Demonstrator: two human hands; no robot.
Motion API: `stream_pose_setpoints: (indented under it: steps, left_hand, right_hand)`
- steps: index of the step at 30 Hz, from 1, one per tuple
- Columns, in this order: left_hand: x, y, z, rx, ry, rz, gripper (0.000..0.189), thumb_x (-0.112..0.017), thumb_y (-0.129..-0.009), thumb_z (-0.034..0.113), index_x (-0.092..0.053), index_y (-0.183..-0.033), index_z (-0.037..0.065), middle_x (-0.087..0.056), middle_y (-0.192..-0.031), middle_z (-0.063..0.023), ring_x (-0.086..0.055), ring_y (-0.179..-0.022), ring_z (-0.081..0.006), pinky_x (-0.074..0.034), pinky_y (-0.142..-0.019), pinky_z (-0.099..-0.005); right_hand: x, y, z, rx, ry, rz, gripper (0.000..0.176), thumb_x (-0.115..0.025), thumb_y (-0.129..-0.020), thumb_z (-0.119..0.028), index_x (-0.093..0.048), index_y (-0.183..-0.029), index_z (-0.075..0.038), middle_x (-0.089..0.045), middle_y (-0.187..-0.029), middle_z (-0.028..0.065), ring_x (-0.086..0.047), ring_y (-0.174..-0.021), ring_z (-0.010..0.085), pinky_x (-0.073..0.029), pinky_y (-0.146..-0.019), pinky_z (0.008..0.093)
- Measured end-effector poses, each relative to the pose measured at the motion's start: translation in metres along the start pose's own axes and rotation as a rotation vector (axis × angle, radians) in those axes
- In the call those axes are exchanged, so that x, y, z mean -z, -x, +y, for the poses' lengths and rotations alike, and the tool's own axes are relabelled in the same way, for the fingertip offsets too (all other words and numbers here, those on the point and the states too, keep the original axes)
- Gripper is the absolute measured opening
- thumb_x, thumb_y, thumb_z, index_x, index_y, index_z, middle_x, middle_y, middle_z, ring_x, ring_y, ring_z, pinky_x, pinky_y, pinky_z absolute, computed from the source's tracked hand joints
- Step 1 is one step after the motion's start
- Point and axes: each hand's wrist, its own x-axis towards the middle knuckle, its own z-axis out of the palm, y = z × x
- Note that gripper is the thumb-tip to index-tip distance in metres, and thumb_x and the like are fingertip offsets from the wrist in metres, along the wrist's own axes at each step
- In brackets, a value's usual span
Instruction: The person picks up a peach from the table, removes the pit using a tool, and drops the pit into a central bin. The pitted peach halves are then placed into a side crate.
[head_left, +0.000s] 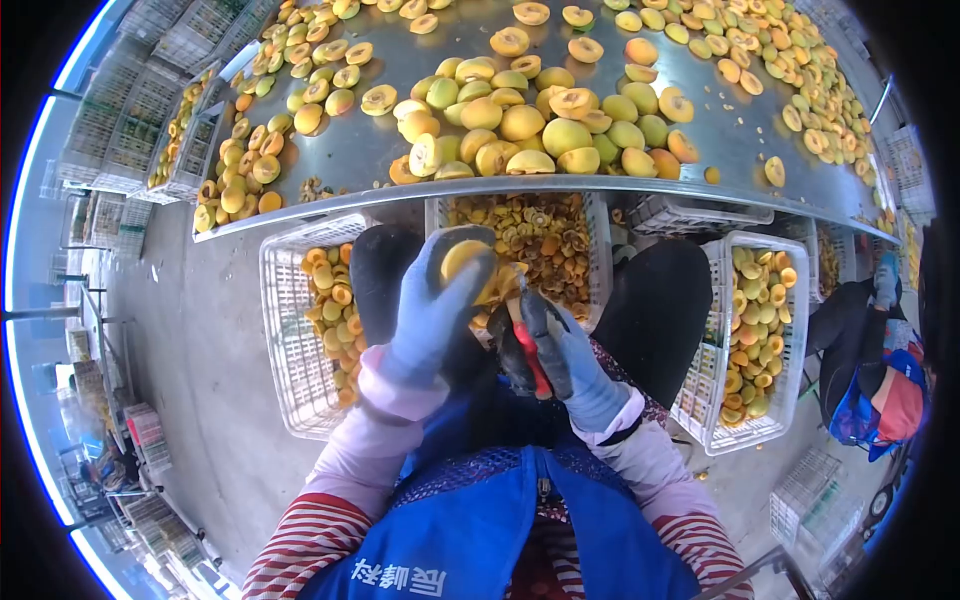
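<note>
Steel table (400, 150) at 12 o'clock lies heaped with whole fruit (545, 130) waiting to be cut, while crates (285, 330) below it at 10, 12 and 2 o'clock are part-filled with halves (335, 300), suggesting work well under way but far from done. The gloved left hand (435, 310) has its fingers clenched on one yellow fruit (462, 258) over the lap. The right hand (570, 355) has its fingers wrapped round a red-handled cutter (528, 360), its tip at that fruit.

One camera rides on the person's head, looking forward and steeply down through a fisheye lens. The steel table (370, 140) arcs across the view's top; the left hand (430, 310) and right hand (568, 352) sit close below it.
</note>
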Motion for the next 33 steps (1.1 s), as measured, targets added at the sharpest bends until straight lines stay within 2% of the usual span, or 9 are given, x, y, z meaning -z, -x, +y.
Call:
stream_pose_setpoints:
  steps: [2, 6, 10, 11, 14, 22, 25, 28, 33]
  left_hand:
    - [0.000, 0.004, 0.000, 0.002, -0.033, -0.094, 0.026, -0.063, -0.085, 0.006, -0.058, -0.110, -0.001, -0.062, -0.095, -0.0054, -0.056, -0.091, -0.0106, -0.046, -0.080, -0.0247]
    - [0.006, 0.002, -0.016, -0.001, -0.208, -0.189, 0.028, -0.066, -0.085, 0.009, -0.057, -0.110, 0.000, -0.062, -0.094, -0.0043, -0.057, -0.087, -0.0106, -0.048, -0.078, -0.0248]
    - [0.001, 0.004, -0.025, 0.085, 0.108, 0.000, 0.037, -0.058, -0.093, 0.032, -0.057, -0.113, 0.001, -0.061, -0.094, -0.0037, -0.057, -0.084, -0.0095, -0.047, -0.074, -0.0231]
    - [0.000, 0.006, -0.020, 0.129, 0.127, 0.012, 0.039, -0.052, -0.096, 0.035, -0.057, -0.112, 0.000, -0.061, -0.093, -0.0043, -0.057, -0.083, -0.0097, -0.047, -0.074, -0.0230]
    - [-0.011, 0.015, -0.015, 0.117, 0.249, 0.016, 0.041, -0.040, -0.101, 0.035, -0.058, -0.109, -0.001, -0.061, -0.093, -0.0054, -0.056, -0.080, -0.0107, -0.046, -0.072, -0.0237]
    - [-0.016, 0.016, -0.013, 0.072, 0.119, -0.006, 0.027, -0.043, -0.098, 0.018, -0.059, -0.105, -0.002, -0.062, -0.094, -0.0058, -0.054, -0.081, -0.0097, -0.043, -0.074, -0.0216]
    - [-0.016, 0.017, -0.020, 0.008, 0.038, -0.025, 0.024, -0.045, -0.095, 0.014, -0.059, -0.106, -0.002, -0.062, -0.095, -0.0066, -0.054, -0.081, -0.0100, -0.043, -0.074, -0.0219]
    - [-0.013, 0.013, -0.017, -0.065, -0.040, -0.092, 0.024, -0.047, -0.093, 0.013, -0.058, -0.106, -0.004, -0.062, -0.096, -0.0081, -0.054, -0.081, -0.0103, -0.043, -0.074, -0.0227]
    - [-0.006, 0.004, -0.020, -0.064, -0.076, -0.212, 0.026, -0.048, -0.092, 0.015, -0.059, -0.105, -0.005, -0.063, -0.093, -0.0094, -0.055, -0.080, -0.0110, -0.044, -0.074, -0.0237]
  right_hand:
    - [0.006, 0.001, -0.004, -0.222, -0.238, -0.197, 0.037, -0.053, -0.093, -0.043, -0.055, -0.098, -0.007, -0.054, -0.066, 0.0040, -0.051, -0.049, 0.0167, -0.041, -0.039, 0.0289]
    - [-0.002, 0.001, 0.000, -0.225, -0.329, -0.242, 0.045, -0.050, -0.092, -0.051, -0.055, -0.097, -0.007, -0.054, -0.064, 0.0053, -0.050, -0.046, 0.0158, -0.039, -0.038, 0.0281]
    - [0.008, 0.001, 0.005, 0.152, -0.035, 0.072, 0.026, -0.055, -0.094, -0.035, -0.055, -0.095, -0.010, -0.058, -0.068, 0.0026, -0.056, -0.053, 0.0150, -0.043, -0.043, 0.0271]
    - [0.005, 0.000, 0.003, 0.213, 0.076, 0.111, 0.019, -0.058, -0.091, -0.026, -0.055, -0.095, -0.008, -0.062, -0.073, 0.0075, -0.062, -0.059, 0.0234, -0.047, -0.049, 0.0319]
    - [-0.015, 0.005, -0.008, 0.692, 1.293, 0.220, 0.021, -0.060, -0.089, -0.023, -0.055, -0.099, -0.005, -0.063, -0.078, 0.0154, -0.063, -0.067, 0.0335, -0.048, -0.056, 0.0382]
    - [-0.012, 0.008, 0.000, 0.645, 1.415, 0.199, 0.044, -0.066, -0.081, -0.021, -0.049, -0.113, 0.003, -0.059, -0.092, 0.0242, -0.060, -0.075, 0.0408, -0.048, -0.066, 0.0444]
    - [0.002, 0.000, 0.019, 0.773, 1.268, 0.113, 0.043, -0.063, -0.085, -0.020, -0.047, -0.118, 0.003, -0.059, -0.090, 0.0191, -0.058, -0.060, 0.0335, -0.048, -0.054, 0.0399]
    - [-0.014, 0.015, 0.012, 0.001, 0.281, 0.090, 0.024, -0.057, -0.091, -0.029, -0.053, -0.101, -0.007, -0.055, -0.067, 0.0074, -0.056, -0.055, 0.0217, -0.043, -0.046, 0.0309]
    - [0.009, 0.004, 0.012, -0.395, -0.471, -0.401, 0.047, -0.043, -0.093, -0.056, -0.055, -0.096, -0.011, -0.044, -0.061, 0.0001, -0.039, -0.044, 0.0105, -0.032, -0.037, 0.0229]
